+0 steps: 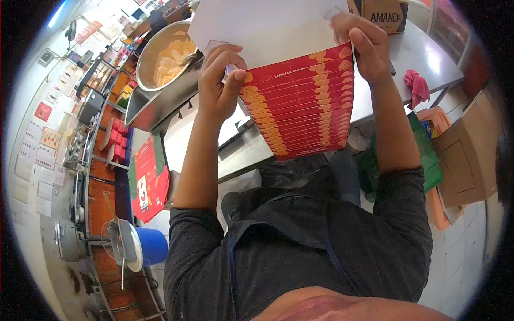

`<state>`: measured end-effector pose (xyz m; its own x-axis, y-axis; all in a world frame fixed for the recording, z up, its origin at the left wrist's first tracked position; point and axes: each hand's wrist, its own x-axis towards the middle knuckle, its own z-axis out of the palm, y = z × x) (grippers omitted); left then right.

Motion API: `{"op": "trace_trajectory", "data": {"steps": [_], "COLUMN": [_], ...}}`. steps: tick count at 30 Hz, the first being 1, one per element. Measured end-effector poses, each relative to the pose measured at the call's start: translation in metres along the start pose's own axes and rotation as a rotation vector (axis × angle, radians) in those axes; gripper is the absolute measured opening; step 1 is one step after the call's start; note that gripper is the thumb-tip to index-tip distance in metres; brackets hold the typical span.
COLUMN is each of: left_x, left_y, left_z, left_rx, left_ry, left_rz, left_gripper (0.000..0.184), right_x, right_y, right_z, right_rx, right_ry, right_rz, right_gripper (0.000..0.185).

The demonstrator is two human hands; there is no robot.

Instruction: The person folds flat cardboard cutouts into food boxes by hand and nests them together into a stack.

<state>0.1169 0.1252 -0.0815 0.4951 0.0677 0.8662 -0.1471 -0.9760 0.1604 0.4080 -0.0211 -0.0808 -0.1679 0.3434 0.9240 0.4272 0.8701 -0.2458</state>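
My left hand (220, 80) pinches the left edge of a folding carton (267, 35), thumb in front and fingers behind. My right hand (367, 45) grips its right edge the same way. The carton's plain white side faces me at the top. Below it, red printed panels with orange chip-like pictures form a staggered stack of flat cartons (300, 107). Whether these layers are joined to the held carton I cannot tell. More flat cartons (147, 184) in red and green lie to the left of my left forearm.
A large metal bowl (144, 61) of orange-yellow food stands behind a steel tray (140, 109). On the steel table (428, 67) are a pink cloth (416, 88) and a cardboard box (381, 17). A blue bucket (152, 247) stands at lower left, a brown carton (463, 152) at right.
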Motion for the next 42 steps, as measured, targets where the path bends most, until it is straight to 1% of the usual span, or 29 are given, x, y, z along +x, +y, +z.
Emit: {"op": "trace_trajectory", "data": {"steps": [1, 4, 7, 10, 13, 16, 19, 20, 21, 22, 23, 24, 25, 26, 29, 30, 32, 35, 36, 38, 39, 41, 42], "left_x": [0.0, 0.002, 0.002, -0.004, -0.006, -0.005, -0.004, -0.006, -0.009, -0.012, -0.014, -0.016, -0.019, -0.024, -0.027, -0.028, -0.026, -0.025, -0.025, -0.026, -0.027, -0.036, -0.042], "left_y": [0.0, 0.001, 0.001, -0.002, 0.006, 0.013, 0.011, 0.009, 0.005, 0.003, 0.003, 0.003, 0.003, 0.0, 0.002, 0.005, 0.003, 0.002, 0.002, -0.001, -0.001, 0.005, 0.009], "left_z": [0.002, -0.002, -0.002, -0.005, -0.009, -0.011, -0.006, -0.007, -0.009, -0.008, -0.003, 0.003, 0.009, 0.014, 0.034, 0.033, 0.03, 0.023, 0.021, 0.014, 0.013, 0.027, 0.036], "left_rx": [0.0, 0.042, 0.048, 0.062, 0.059, 0.058, -0.013, -0.026, -0.04, -0.052, -0.083, -0.112, -0.14, -0.142, -0.231, -0.209, -0.22, -0.245, -0.256, -0.164, -0.12, -0.274, -0.349], "left_ry": [0.021, -0.016, -0.003, -0.049, -0.075, -0.111, -0.022, -0.039, -0.058, -0.078, -0.03, 0.017, 0.065, 0.089, 0.266, 0.24, 0.201, 0.121, 0.094, 0.037, 0.009, 0.172, 0.255], "left_rz": [-0.021, 0.002, -0.019, -0.007, -0.04, -0.114, -0.05, -0.041, -0.033, -0.023, -0.035, -0.047, -0.058, -0.058, -0.096, -0.137, -0.141, -0.189, -0.212, -0.165, -0.145, -0.189, -0.206], "left_gripper": [0.056, 0.055, 0.055, 0.054, 0.054, 0.053, 0.051, 0.05, 0.05, 0.049, 0.049, 0.05, 0.05, 0.046, 0.042, 0.04, 0.041, 0.042, 0.042, 0.049, 0.054, 0.069, 0.078], "right_x": [0.002, -0.003, 0.007, 0.014, 0.023, 0.024, 0.015, 0.022, 0.033, 0.031, 0.031, 0.024, 0.013, 0.002, -0.006, -0.007, -0.008, -0.007, -0.009, -0.01, -0.013, -0.023, -0.031], "right_y": [-0.009, -0.011, -0.023, -0.033, -0.049, -0.056, -0.022, -0.009, 0.001, 0.005, 0.006, 0.007, 0.011, 0.029, 0.038, 0.038, 0.038, 0.029, 0.029, 0.028, 0.025, 0.008, 0.001], "right_z": [0.002, 0.006, 0.024, 0.025, 0.024, 0.022, -0.013, -0.024, -0.034, -0.035, -0.033, -0.01, 0.005, -0.003, 0.015, 0.018, 0.024, 0.021, 0.015, 0.006, 0.009, 0.021, 0.023], "right_rx": [0.01, -0.144, -0.385, -0.436, -0.506, -0.556, -0.292, -0.232, -0.168, -0.159, -0.15, -0.197, -0.242, -0.14, 0.088, 0.106, 0.148, -0.003, -0.004, -0.011, -0.062, -0.167, -0.236], "right_ry": [-0.023, -0.022, 0.136, 0.072, -0.05, -0.133, -0.146, -0.278, -0.407, -0.388, -0.37, -0.207, -0.045, -0.089, 0.163, 0.201, 0.278, 0.257, 0.209, 0.108, 0.157, 0.253, 0.262], "right_rz": [0.006, 0.239, 0.321, 0.432, 0.557, 0.521, 0.267, 0.176, 0.085, 0.039, -0.008, -0.011, -0.018, -0.015, -0.023, -0.001, 0.043, 0.105, 0.114, 0.129, 0.152, 0.192, 0.183], "right_gripper": [0.044, 0.045, 0.046, 0.049, 0.052, 0.053, 0.063, 0.055, 0.052, 0.053, 0.055, 0.062, 0.073, 0.076, 0.071, 0.07, 0.068, 0.065, 0.065, 0.064, 0.062, 0.063, 0.061]}}
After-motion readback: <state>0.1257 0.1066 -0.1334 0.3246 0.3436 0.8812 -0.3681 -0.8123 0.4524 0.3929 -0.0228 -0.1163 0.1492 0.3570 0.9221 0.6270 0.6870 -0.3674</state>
